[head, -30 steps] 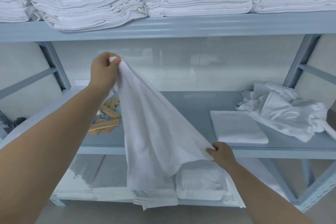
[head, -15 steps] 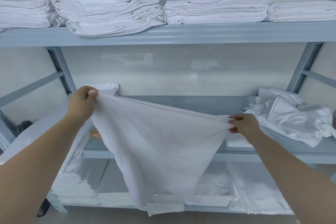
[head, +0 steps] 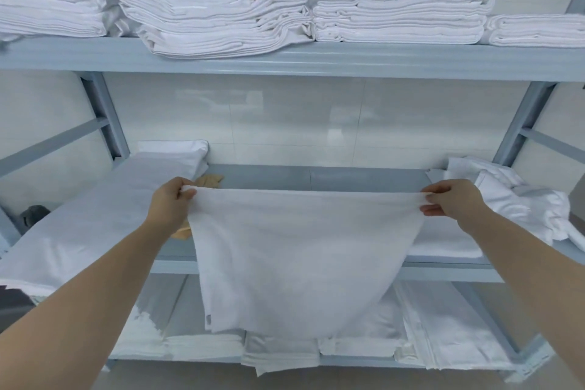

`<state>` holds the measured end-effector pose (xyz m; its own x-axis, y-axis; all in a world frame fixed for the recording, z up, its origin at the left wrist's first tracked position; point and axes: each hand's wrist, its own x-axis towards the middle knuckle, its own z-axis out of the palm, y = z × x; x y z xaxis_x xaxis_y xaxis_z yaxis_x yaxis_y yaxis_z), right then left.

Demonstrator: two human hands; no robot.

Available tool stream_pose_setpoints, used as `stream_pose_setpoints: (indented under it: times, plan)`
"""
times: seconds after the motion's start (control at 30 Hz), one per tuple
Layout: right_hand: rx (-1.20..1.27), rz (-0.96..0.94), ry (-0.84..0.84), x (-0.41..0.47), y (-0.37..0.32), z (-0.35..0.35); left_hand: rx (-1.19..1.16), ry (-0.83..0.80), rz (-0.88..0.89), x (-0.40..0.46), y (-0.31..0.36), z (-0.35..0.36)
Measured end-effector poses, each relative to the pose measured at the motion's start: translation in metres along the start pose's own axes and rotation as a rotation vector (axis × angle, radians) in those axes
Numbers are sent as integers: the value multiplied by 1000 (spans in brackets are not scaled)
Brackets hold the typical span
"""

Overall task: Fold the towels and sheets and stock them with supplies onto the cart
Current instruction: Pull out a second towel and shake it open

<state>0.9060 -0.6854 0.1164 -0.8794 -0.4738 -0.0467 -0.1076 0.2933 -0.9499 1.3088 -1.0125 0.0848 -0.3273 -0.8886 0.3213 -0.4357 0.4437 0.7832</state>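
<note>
A white towel (head: 297, 256) hangs spread out in front of the grey middle shelf (head: 316, 176). My left hand (head: 169, 203) pinches its upper left corner and my right hand (head: 452, 201) pinches its upper right corner, so the top edge is stretched level between them. The towel's lower part drapes down over the shelf's front rail and hides part of the bottom shelf. A folded white towel (head: 443, 242) lies on the middle shelf under my right forearm, mostly hidden.
A crumpled pile of white linen (head: 519, 196) sits at the right of the middle shelf. Tan wooden pieces (head: 209, 180) and a folded white item (head: 177, 155) lie at its left. Stacks of folded linen (head: 215, 0) fill the top shelf; folded sheets (head: 437, 332) lie on the bottom shelf.
My hands have moved apart and level, pulling the towel's top edge taut and horizontal. One second ago the left hand held it high and the right hand low.
</note>
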Motion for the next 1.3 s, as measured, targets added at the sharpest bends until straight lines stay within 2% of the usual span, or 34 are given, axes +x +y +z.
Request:
stream_pose_setpoints:
  times: [0.27,0.37,0.4,0.47,0.53,0.6,0.67,0.73,0.9,1.0,1.17,1.3]
  plan:
    - [91,-73,38,-13,-3,4,111,-57,14,9,-6,-6]
    - [-240,-191,6,-18,1,5,57,-83,-67,13,-6,-6]
    - [-342,-218,4,-19,2,6,-8,-103,-120,13,-5,-5]
    - [-397,-243,38,-16,5,8,-221,-152,-256,13,-1,-2]
    - [-343,-206,62,-12,9,11,-498,-219,-383,14,2,1]
    - [-159,-86,9,-12,14,16,-675,-259,-455,15,3,3]
    - [74,38,-21,-14,20,22,-727,-266,-486,17,1,6]
    - [226,86,-3,-15,25,28,-747,-264,-488,20,-2,10]
    - [472,46,-25,-16,18,30,-874,-299,-410,33,-13,2]
    - [504,-68,32,-15,14,32,-958,-262,-330,38,-22,-3]
    - [275,38,103,-3,44,60,-755,-237,-457,33,-30,29]
    - [234,17,169,24,52,67,-790,-189,-504,49,-34,49]
